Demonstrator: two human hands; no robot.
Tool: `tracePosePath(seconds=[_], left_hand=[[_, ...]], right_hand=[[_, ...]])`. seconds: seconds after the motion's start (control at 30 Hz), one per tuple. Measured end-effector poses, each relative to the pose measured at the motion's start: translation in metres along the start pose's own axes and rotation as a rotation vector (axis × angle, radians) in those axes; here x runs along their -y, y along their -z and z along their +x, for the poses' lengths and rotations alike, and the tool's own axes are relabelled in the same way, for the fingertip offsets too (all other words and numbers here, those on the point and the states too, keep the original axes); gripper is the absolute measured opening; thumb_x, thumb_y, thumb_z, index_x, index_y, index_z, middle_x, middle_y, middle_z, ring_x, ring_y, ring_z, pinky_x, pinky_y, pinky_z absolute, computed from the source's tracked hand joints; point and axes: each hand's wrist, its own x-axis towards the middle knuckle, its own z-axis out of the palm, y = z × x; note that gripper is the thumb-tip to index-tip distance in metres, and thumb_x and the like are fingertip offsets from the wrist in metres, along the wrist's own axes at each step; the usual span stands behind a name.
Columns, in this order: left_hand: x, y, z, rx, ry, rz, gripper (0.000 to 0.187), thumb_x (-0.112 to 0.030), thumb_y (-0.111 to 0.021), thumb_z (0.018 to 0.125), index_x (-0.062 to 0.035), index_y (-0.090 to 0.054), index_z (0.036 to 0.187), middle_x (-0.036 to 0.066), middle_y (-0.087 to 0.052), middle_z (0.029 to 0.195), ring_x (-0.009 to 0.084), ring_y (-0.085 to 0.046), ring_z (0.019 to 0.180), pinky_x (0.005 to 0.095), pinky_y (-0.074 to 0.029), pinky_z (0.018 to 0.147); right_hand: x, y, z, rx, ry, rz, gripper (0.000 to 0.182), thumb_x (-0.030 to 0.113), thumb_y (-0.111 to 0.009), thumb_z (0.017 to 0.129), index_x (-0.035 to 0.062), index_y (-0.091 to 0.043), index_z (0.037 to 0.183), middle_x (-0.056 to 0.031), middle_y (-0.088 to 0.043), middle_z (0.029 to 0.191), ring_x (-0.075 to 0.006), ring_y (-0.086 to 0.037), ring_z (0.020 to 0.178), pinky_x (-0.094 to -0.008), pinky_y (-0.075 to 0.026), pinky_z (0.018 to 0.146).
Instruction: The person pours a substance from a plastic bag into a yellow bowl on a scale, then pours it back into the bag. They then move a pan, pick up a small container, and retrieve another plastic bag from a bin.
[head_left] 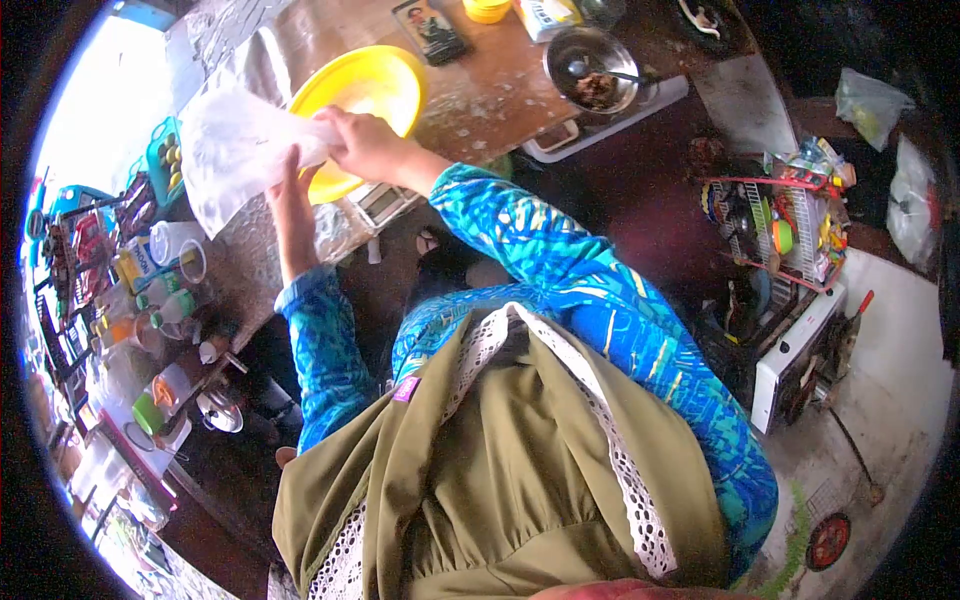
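Note:
A thin, whitish clear plastic bag (228, 150) is stretched out over the table, spreading wide toward the left. My right hand (368, 146) has its fingers closed on the gathered end of the bag. From below, my left hand (290, 185) grips the bag close to that end, with the fingers partly hidden by the plastic. Behind both hands stands a yellow plastic basin (395, 72), partly covered by the right hand and the bag. What the bag contains, if anything, I cannot make out.
On the wooden table (490, 105) are a metal bowl (570, 50) with brown food and a spoon, a white tray (655, 103) and a dark packet (430, 30). Bottles (172, 305) and tubs crowd the left. A wire rack (795, 225) stands at right.

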Motion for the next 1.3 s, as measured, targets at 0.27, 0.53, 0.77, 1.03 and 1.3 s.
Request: tracePosePath(seconds=[0.27, 0.53, 0.77, 1.03, 1.3], left_hand=[[-0.032, 0.060, -0.080, -0.303, -0.049, 0.048, 0.062, -0.019, -0.052, 0.083, -0.0034, -0.021, 0.135, 0.019, -0.044, 0.123, 0.0260, -0.046, 0.111, 0.0391, -0.039, 0.093], [0.145, -0.019, -0.202, 0.178, 0.224, 0.535, 0.063, -0.005, -0.057, 0.074, -0.0036, -0.033, 0.132, 0.015, -0.050, 0.120, 0.0217, -0.048, 0.111, 0.0335, -0.037, 0.094], [0.251, -0.044, -0.261, 0.209, 0.515, 0.035, 0.081, -0.007, -0.058, 0.074, -0.0103, -0.011, 0.140, 0.020, -0.050, 0.118, 0.0210, -0.054, 0.099, 0.0299, -0.044, 0.083], [0.293, 0.051, -0.309, -0.141, 0.560, 0.350, 0.043, -0.003, -0.049, 0.084, -0.0037, -0.040, 0.126, 0.009, -0.054, 0.114, 0.0153, -0.054, 0.095, 0.0288, -0.044, 0.081], [0.446, 0.080, -0.460, -0.468, 0.629, 0.199, 0.038, -0.006, -0.050, 0.085, -0.0018, -0.044, 0.123, 0.010, -0.056, 0.111, 0.0157, -0.052, 0.103, 0.0264, -0.039, 0.088]], right_hand=[[0.030, 0.033, -0.055, 0.358, -0.126, -0.043, 0.018, 0.011, -0.050, 0.075, 0.0057, -0.059, 0.090, -0.0210, -0.060, 0.081, -0.0376, -0.058, 0.076, -0.0440, -0.047, 0.065], [-0.084, 0.058, -0.213, 0.583, -1.046, 0.542, 0.040, 0.027, -0.053, 0.086, 0.0065, -0.039, 0.118, -0.0112, -0.059, 0.097, -0.0140, -0.058, 0.070, -0.0260, -0.045, 0.050], [-0.174, 0.015, -0.305, 0.281, -1.307, 0.413, 0.045, 0.018, -0.052, 0.083, 0.0049, -0.041, 0.125, -0.0120, -0.055, 0.110, -0.0215, -0.056, 0.095, -0.0341, -0.048, 0.076], [-0.324, -0.124, -0.322, 0.311, -0.949, -0.207, 0.039, 0.017, -0.057, 0.075, 0.0027, -0.054, 0.111, -0.0177, -0.061, 0.098, -0.0272, -0.060, 0.090, -0.0376, -0.048, 0.075], [-0.367, -0.256, -0.271, 0.479, -0.703, -0.515, 0.033, 0.013, -0.048, 0.079, 0.0063, -0.049, 0.111, -0.0214, -0.058, 0.097, -0.0397, -0.056, 0.090, -0.0464, -0.046, 0.076]])
